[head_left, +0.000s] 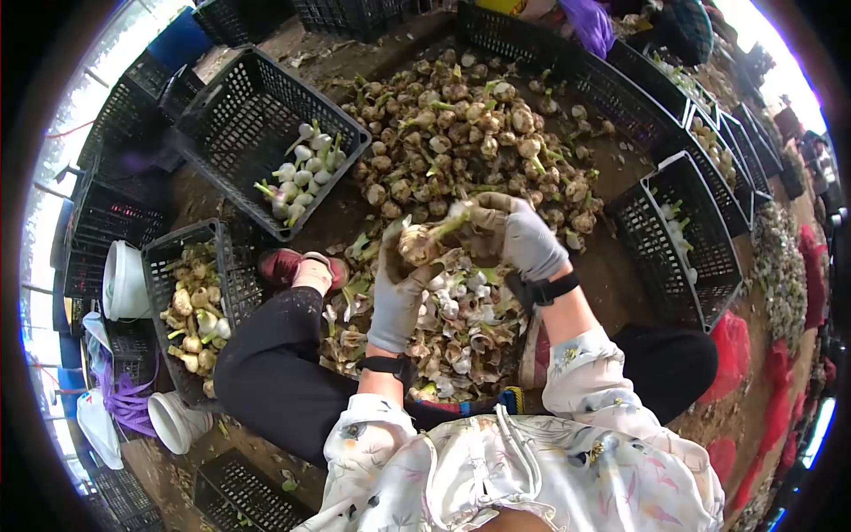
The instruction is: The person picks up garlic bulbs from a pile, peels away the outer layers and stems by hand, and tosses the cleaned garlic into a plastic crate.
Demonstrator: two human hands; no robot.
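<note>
From the head camera we see our two gloved hands raised over our lap. Our left hand (396,297) grips a dirty garlic bulb (418,244) from below, fingers closed around it. Our right hand (519,235) curls around the bulb's green stalk (454,220) and upper side, also closed. Below the hands lies a heap of peeled skins and trimmings (452,332). Beyond them a big pile of unpeeled garlic (470,142) covers the ground. A black crate (232,115) at left holds cleaned white bulbs (301,173).
</note>
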